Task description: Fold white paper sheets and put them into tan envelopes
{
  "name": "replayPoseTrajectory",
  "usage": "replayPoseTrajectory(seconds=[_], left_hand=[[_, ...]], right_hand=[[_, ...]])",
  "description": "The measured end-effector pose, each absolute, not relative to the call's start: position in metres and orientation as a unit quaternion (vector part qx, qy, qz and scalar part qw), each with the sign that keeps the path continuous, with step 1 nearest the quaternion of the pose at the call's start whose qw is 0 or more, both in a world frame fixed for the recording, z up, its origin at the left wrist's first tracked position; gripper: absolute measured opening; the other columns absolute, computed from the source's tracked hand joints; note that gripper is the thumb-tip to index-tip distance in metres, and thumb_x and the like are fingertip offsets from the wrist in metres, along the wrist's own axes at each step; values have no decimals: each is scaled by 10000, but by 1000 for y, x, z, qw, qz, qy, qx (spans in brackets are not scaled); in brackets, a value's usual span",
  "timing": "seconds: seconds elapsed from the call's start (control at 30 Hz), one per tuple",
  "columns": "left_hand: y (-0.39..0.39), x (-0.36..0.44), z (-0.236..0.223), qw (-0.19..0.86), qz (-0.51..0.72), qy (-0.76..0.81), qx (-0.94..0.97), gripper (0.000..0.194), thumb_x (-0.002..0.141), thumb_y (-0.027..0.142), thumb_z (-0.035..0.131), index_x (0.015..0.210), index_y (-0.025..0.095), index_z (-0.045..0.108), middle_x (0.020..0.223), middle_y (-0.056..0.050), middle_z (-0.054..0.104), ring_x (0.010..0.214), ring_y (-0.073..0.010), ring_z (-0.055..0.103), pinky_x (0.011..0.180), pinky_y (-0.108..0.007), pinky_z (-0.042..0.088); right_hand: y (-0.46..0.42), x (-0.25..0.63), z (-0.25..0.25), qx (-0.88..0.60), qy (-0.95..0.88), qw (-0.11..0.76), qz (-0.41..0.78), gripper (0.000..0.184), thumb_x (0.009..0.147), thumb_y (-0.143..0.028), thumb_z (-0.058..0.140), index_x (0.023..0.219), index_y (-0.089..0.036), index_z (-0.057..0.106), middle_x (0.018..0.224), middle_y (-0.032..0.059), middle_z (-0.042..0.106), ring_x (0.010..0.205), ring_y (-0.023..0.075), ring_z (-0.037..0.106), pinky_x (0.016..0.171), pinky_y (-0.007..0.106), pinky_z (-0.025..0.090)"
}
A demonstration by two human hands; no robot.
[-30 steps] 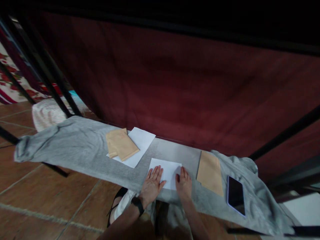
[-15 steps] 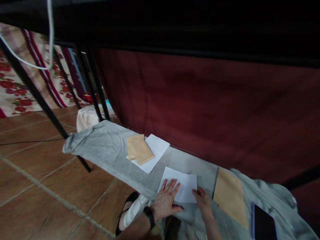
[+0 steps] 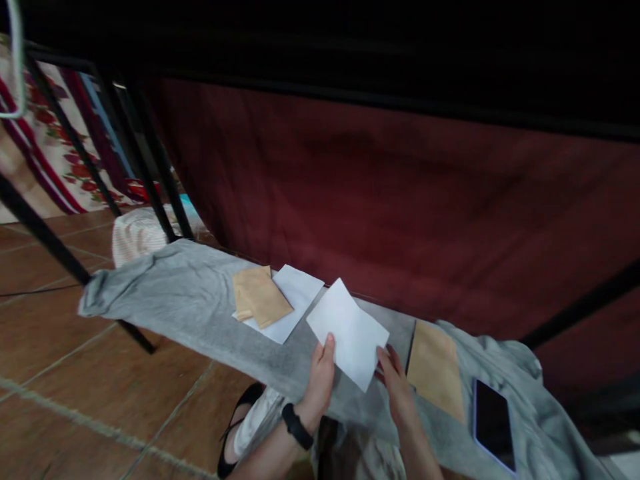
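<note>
A folded white sheet of paper (image 3: pixel 350 331) is lifted off the grey cloth (image 3: pixel 190 300) and tilted. My left hand (image 3: pixel 319 383), with a black band on its wrist, pinches the sheet's near left edge. My right hand (image 3: pixel 397 383) grips the lower right corner. To the left, two brown envelopes (image 3: pixel 259 300) lie on a flat white sheet (image 3: pixel 295 297). Right of my hands, another brown envelope (image 3: pixel 435 370) lies flat on the cloth.
A dark phone (image 3: pixel 493 423) lies on the cloth at the right. A dark red curtain (image 3: pixel 400 200) hangs behind the bench. Black metal bars (image 3: pixel 150 153) stand at the left, beside a pale striped bundle (image 3: pixel 137 233). Brown tiled floor (image 3: pixel 75 373) lies below.
Both hands went from pressing the white sheet flat on the cloth to holding it lifted and turned above the cloth. The camera view has shifted.
</note>
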State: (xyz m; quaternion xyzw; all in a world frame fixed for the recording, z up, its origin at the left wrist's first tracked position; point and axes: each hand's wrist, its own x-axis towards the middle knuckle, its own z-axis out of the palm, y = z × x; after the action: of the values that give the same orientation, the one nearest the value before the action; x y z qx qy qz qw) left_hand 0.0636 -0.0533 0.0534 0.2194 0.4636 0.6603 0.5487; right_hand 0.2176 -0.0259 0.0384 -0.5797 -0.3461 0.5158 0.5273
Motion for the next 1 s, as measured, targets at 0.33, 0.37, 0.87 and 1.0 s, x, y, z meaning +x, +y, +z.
replayPoseTrajectory(seconds=[0.33, 0.37, 0.87, 1.0], left_hand=[[-67, 31, -17, 436, 687, 549, 192, 532, 745, 309, 761, 1245, 185, 628, 1100, -97, 735, 958, -241, 711, 881, -400, 571], [-64, 21, -21, 410, 674, 574, 219, 578, 733, 275, 749, 1286, 182, 605, 1085, -89, 732, 931, -232, 708, 868, -394, 574], [-72, 8, -38, 1, 301, 726, 618, 526, 890, 103, 452, 1392, 196, 580, 1420, -156, 552, 1227, -313, 589, 1042, -526, 486], [-58, 30, -41, -57, 220, 680, 697, 505, 975, 211, 401, 1459, 117, 514, 1566, -195, 449, 1463, -338, 388, 1177, -555, 335]], right_hand=[[-23, 235, -24, -602, -516, 450, 412, 448, 716, -505, 659, 996, -171, 760, 732, 34, 738, 606, 192, 632, 506, 269, 485], [-20, 238, -25, -611, -534, 439, 385, 436, 739, -478, 642, 1024, -171, 760, 745, 37, 746, 610, 196, 640, 514, 273, 490], [-13, 243, -54, -669, -619, 372, 175, 426, 907, -246, 431, 1237, -149, 681, 1172, 170, 709, 1078, 280, 677, 976, 415, 512], [-10, 201, -55, -625, -670, 369, 153, 456, 985, -282, 371, 1322, -116, 629, 1317, 162, 662, 1240, 246, 604, 1092, 416, 468]])
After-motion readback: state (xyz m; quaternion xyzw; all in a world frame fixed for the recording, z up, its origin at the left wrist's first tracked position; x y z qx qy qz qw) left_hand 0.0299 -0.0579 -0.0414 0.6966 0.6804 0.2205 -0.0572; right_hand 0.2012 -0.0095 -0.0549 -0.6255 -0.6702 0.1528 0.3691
